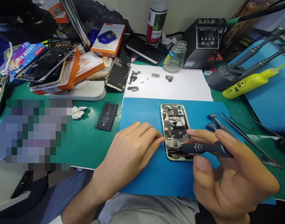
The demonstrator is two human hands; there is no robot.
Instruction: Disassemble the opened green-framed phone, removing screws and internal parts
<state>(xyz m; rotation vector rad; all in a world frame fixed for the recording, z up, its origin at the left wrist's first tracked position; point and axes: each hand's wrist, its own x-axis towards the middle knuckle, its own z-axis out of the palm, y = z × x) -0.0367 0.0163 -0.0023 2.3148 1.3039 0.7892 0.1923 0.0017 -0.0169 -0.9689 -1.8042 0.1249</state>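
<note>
Your left hand (135,140) lies flat, fingertips bracing the opened phone (175,130), while your right hand (226,174) pinches a screwdriver (203,148) angled onto its lower end.

Phone repair bench, def: gutted phones (47,63), a soldering station (204,42) & loose small parts (142,79) are spread over the desk.

Phone (176,132) lies ctr frame on mat (142,174). L hand (130,146) on mat just left of phone, fingertips at its edge. R hand (228,174) lower right, screwdriver (203,148) in it, tip over phone's lower end. Spare drivers (213,121) right of phone. Paper sheet (191,87) behind mat w/ small parts (133,88) on it. Jar (176,56) at sheet's far edge, station (204,40) right of jar. Battery (107,116) left of mat.
</note>
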